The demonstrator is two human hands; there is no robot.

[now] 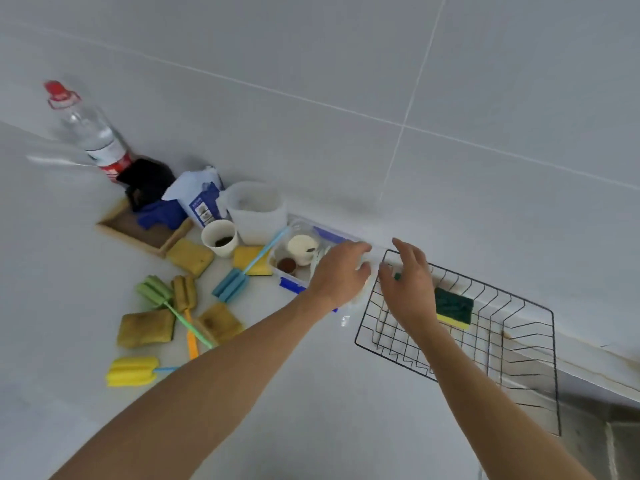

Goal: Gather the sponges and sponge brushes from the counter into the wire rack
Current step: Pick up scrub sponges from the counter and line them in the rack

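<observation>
The black wire rack [519,344] lies on the counter at the right, against the wall. One green-and-yellow sponge [453,308] rests inside it. My right hand [408,282] hovers over the rack's left end with fingers spread. A sliver of green shows by its thumb. My left hand [341,271] is curled just left of the rack, over something pale and blurred. On the counter to the left lie several worn yellow sponges [145,328], plus a blue sponge brush [231,285], a green one [154,289], a brown one with an orange handle [183,291] and a yellow one [131,370].
A clear box with blue clips [294,285] sits under my left hand. Behind the sponges stand a paper cup [220,239], a white tub [256,211], a carton [201,199], a wooden tray [145,233] and a red-capped bottle [86,129]. A sink edge [616,438] shows at the lower right.
</observation>
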